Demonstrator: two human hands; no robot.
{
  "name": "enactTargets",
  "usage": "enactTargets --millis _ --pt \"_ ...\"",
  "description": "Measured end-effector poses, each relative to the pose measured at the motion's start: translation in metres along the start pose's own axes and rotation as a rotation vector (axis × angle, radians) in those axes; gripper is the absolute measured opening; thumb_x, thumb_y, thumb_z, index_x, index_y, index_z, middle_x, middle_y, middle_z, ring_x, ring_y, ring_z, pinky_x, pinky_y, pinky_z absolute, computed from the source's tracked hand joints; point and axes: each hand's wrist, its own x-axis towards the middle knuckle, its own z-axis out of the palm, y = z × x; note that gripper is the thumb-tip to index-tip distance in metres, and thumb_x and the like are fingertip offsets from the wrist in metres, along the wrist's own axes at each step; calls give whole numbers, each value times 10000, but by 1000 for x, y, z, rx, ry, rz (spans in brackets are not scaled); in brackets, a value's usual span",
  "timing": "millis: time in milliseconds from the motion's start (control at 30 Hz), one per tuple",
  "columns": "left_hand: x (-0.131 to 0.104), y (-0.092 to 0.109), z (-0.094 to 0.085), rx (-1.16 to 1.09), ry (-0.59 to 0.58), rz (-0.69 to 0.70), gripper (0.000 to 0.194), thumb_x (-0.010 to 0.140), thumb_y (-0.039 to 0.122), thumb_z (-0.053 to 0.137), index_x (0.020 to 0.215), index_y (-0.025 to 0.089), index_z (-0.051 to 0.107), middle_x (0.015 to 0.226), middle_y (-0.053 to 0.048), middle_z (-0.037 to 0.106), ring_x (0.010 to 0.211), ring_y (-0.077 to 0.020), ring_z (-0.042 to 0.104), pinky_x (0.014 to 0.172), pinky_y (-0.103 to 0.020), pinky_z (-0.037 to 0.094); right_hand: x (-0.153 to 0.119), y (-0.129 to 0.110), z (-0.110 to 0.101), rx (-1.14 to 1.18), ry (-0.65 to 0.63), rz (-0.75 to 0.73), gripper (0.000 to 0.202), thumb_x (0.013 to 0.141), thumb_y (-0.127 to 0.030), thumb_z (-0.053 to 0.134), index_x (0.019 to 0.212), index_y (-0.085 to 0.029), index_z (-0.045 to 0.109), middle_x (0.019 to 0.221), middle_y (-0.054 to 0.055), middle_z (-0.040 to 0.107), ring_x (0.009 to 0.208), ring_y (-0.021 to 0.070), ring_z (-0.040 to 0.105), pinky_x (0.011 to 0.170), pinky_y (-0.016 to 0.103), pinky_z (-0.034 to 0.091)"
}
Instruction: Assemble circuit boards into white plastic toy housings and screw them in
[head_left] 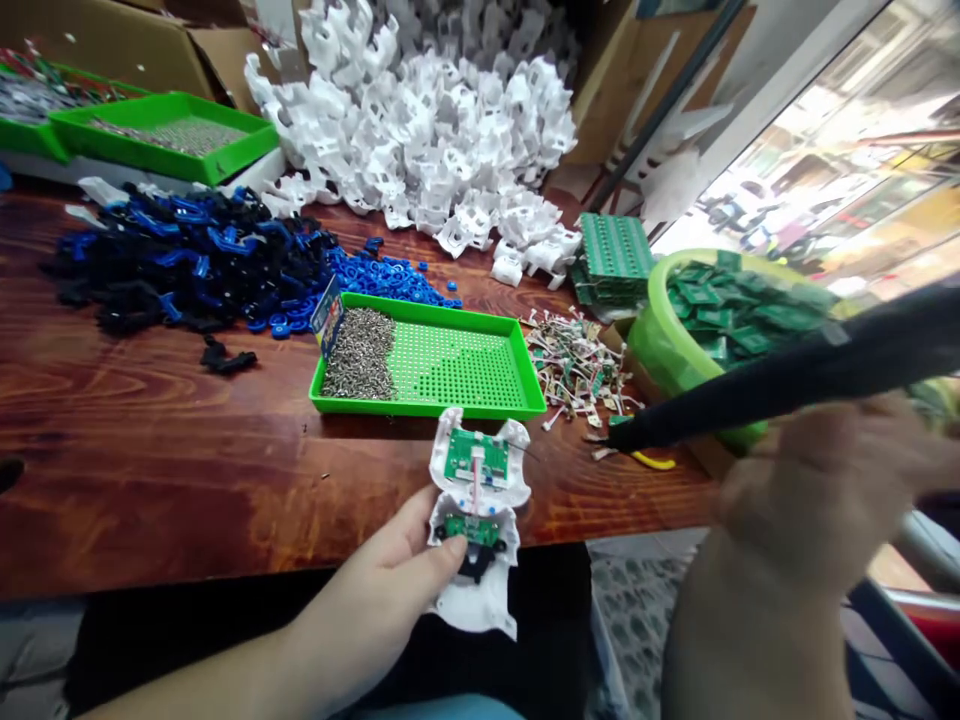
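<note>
My left hand (379,590) holds a white plastic housing (477,520) over the table's front edge. Two small green circuit boards and a black part sit inside the housing. My right hand (810,500), blurred, grips a long black power screwdriver (787,380) at the right. Its tip points left, above the table, a short way right of the housing. A green perforated tray (457,365) with a heap of small screws (361,352) at its left end lies just beyond the housing.
A big pile of white housings (427,130) fills the back. Blue and black plastic parts (187,260) lie at the left. A lime bowl (660,340) of green boards, stacked boards (611,255) and small wired parts (581,365) sit at the right. More green trays (161,135) stand far left.
</note>
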Motion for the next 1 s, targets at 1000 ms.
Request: enactTargets --millis 1000 --pt "13 -18 -26 -193 55 -208 462 674 370 739 1117 350 612 1172 -92 660 1035 -361 623 979 -520 399 44 39 180 174 -209 19 108 913 -337 295 901 -266 375 568 -46 420 566 153 590 561 322 486"
